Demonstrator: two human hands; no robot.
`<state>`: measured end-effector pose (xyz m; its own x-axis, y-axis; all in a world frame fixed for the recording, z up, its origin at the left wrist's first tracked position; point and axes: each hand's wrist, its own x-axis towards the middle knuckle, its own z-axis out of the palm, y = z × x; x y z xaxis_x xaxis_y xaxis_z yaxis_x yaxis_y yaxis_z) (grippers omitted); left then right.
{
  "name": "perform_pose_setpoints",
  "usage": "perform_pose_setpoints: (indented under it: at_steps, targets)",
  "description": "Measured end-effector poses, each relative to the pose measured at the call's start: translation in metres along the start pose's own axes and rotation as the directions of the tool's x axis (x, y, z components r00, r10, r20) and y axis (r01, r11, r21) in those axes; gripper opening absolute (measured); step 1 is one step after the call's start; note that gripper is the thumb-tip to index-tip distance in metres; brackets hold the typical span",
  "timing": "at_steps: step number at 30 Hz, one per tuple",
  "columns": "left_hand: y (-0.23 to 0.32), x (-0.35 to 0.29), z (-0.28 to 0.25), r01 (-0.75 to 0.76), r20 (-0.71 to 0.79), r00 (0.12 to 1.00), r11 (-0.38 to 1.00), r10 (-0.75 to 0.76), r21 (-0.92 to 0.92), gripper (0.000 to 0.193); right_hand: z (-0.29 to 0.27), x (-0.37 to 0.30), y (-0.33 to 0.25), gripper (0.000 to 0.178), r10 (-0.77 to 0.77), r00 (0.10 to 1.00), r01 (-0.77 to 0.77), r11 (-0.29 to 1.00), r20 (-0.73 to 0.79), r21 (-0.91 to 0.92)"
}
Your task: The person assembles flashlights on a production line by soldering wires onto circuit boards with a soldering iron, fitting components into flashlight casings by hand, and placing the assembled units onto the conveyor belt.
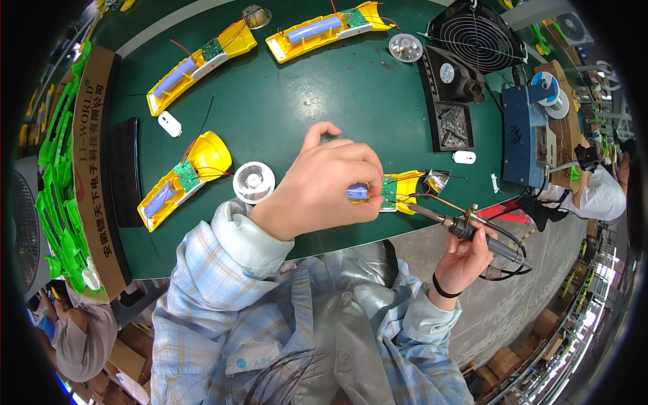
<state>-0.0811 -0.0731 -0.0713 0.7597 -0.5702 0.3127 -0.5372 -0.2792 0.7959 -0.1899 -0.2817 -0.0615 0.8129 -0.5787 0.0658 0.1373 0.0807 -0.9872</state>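
Observation:
My left hand (331, 179) is closed over a yellow flashlight half-shell (405, 181) near the table's front edge. Its fingertips hide most of the shell and press beside a green circuit board (389, 191). A blue battery cell (358, 192) shows under the fingers, and thin red wires run by the board. A clear reflector lamp (437, 180) lies at the shell's right end. My right hand (464, 260) grips a soldering iron (464, 229) by its dark handle, tip pointing left at the board. Whether the tip touches it I cannot tell.
Similar yellow half-shells (202, 66) with batteries and boards lie left and at the back. A round reflector (254, 182) sits by my left wrist. At right stand a black parts tray (453, 128), a fan (476, 37), and a blue soldering station (523, 135). A cardboard box (94, 169) borders the left.

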Motion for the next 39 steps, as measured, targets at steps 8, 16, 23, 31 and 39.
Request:
perform_pose_setpoints:
  at_steps: [8,16,23,31,39]
  targets:
    - [0.001,0.0,0.0,0.017,0.002,1.0,1.0,-0.017,0.021,0.014,0.006,-0.002,0.001,0.019,-0.011,1.0,0.011,1.0,-0.003,-0.012]
    - [0.001,-0.001,0.0,0.028,0.008,1.0,0.999,-0.028,0.035,0.014,0.009,-0.003,0.004,0.02,-0.008,1.0,0.009,0.999,0.019,-0.041]
    - [0.001,-0.001,-0.001,0.035,0.013,0.999,0.999,-0.036,0.04,0.014,0.011,-0.003,0.004,0.02,0.01,1.0,-0.011,0.998,-0.005,-0.068]
    - [0.0,-0.001,0.001,0.026,-0.002,1.0,0.999,-0.026,0.035,0.014,0.015,-0.004,0.0,0.019,0.009,1.0,-0.01,0.996,-0.009,-0.093]
    - [0.001,-0.001,0.0,0.037,0.006,0.999,0.999,-0.037,0.028,0.013,0.02,-0.003,-0.012,0.017,0.005,1.0,-0.003,0.989,0.011,-0.151]
